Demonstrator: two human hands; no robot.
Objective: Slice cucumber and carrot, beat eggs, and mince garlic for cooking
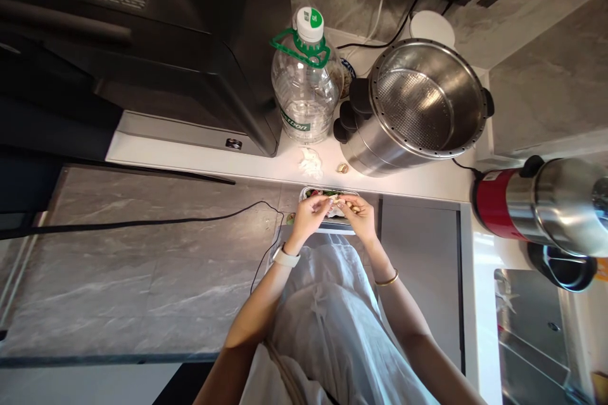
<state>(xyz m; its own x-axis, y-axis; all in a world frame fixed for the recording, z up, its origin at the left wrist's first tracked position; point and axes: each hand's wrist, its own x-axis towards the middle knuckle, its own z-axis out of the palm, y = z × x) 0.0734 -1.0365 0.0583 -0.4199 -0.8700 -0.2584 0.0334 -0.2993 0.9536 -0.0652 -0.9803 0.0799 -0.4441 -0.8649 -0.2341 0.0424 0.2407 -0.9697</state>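
My left hand [310, 210] and my right hand [361, 212] meet just below the counter edge, fingertips pinched together on a small pale garlic clove [334, 198]. Small pale pieces, which look like more cloves [353, 207], show by the curled fingers of my right hand. Directly under both hands is a white-rimmed container [350, 228] with green and red scraps inside; my hands cover part of it. On the counter ahead lie a single unpeeled garlic clove [342, 168] and a small heap of white, papery bits [310, 163].
A large clear bottle [306, 85] with a green handle stands behind the white bits. Right of it are stacked steel pots [418, 107]. A black appliance [190, 63] fills the left. Farther right are a red-and-steel appliance [532, 202] and a sink [532, 323]. A cable [190, 221] crosses on the left.
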